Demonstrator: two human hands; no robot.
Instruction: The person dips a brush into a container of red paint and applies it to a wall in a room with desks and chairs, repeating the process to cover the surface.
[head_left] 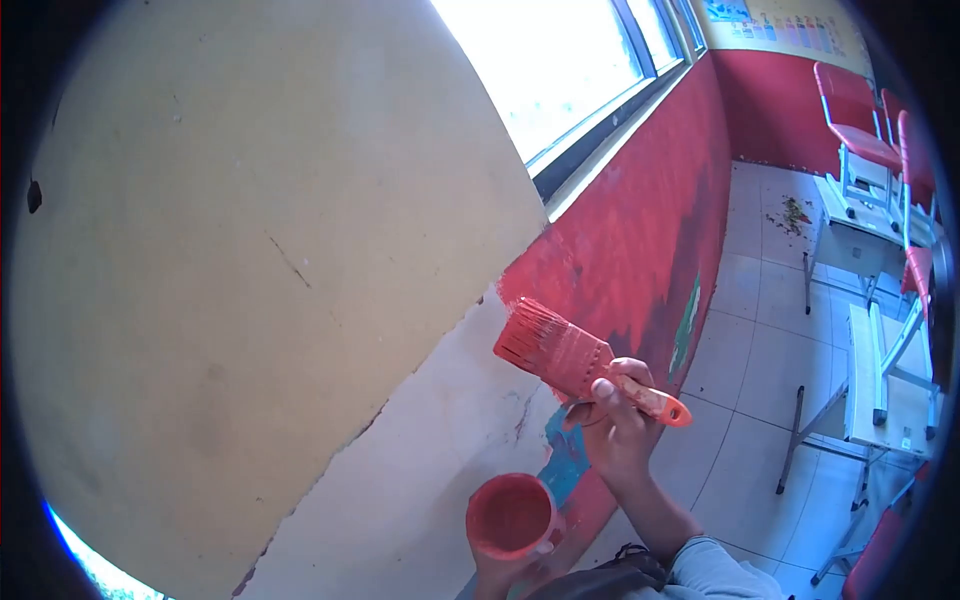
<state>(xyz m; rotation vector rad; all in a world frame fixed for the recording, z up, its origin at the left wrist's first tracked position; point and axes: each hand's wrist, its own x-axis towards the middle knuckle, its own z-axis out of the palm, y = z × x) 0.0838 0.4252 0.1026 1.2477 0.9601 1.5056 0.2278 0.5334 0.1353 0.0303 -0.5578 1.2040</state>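
The right hand grips a brush, the left hand a cup. Chairs top desks opposite the part-red wall.

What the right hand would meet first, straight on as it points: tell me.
Probably the pale wall strip, met first by the paintbrush in the right hand; depth is unclear.

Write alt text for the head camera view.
A right hand holds a red-coated paintbrush before a partly red wall; the left hand holds a cup of red paint. Chairs stand on desks at far right.
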